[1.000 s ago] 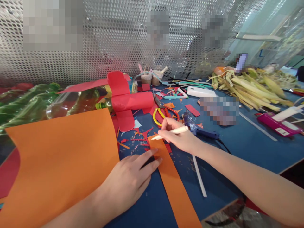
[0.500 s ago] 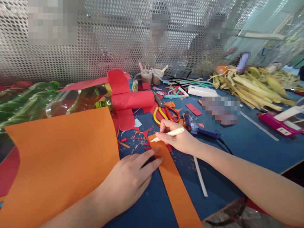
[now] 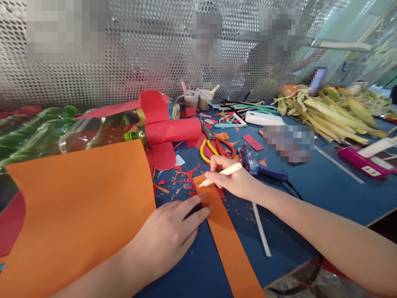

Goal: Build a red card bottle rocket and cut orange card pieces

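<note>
My right hand (image 3: pixel 231 178) pinches a white marker pen (image 3: pixel 221 175), its tip at the far end of a long orange paper strip (image 3: pixel 231 244). The strip runs from the middle of the blue table toward its front edge. With fingers stretched out, my left hand (image 3: pixel 173 231) lies flat, its fingertips pressing on the strip just below the pen tip. A large sheet of orange paper (image 3: pixel 83 211) spreads to the left, partly under my left forearm. Any mark left by the pen is too small to make out.
Beyond my hands lie scissors (image 3: pixel 214 145) with yellow and red handles, paper scraps and a blue glue gun (image 3: pixel 260 167). A red-paper-wrapped bottle (image 3: pixel 173 131) and green bottles (image 3: pixel 40 128) stand left. Corn husks (image 3: pixel 328 111) and a magenta power strip (image 3: pixel 366 161) are right.
The pen tip has shifted slightly across the strip's far end, with small movements of my right hand. My left hand and the strip keep their places.
</note>
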The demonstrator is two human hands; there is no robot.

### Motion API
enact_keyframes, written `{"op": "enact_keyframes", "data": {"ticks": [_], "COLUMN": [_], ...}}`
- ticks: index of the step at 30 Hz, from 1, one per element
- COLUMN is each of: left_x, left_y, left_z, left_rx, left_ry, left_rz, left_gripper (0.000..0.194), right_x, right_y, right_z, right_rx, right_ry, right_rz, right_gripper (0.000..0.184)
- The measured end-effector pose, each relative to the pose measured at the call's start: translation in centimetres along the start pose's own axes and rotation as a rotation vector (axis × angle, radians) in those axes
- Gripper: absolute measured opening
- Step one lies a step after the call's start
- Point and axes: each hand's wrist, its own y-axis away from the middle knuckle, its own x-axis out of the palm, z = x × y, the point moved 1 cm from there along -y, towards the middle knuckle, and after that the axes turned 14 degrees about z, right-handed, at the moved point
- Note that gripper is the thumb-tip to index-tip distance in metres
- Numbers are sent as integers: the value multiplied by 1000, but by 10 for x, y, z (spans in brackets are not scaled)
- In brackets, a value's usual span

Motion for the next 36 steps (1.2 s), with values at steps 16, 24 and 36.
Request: {"op": "enact_keyframes", "data": {"ticks": [16, 24, 36], "left_x": [-2, 0, 1], "left_y": [0, 3, 2], "left_z": [0, 0, 1], "left_rx": [-22, -27, -61], "left_ry": [35, 61, -2], "left_rz": [41, 40, -23], "left_gripper": [36, 36, 34], "right_x": [-15, -14, -17], "right_y": [1, 1, 6], "right_z": [4, 1, 12], "right_rx": [102, 119, 26], "right_ry": [261, 231, 89], "right_rz": [-215, -179, -286], "right_gripper": [22, 20, 22]}}
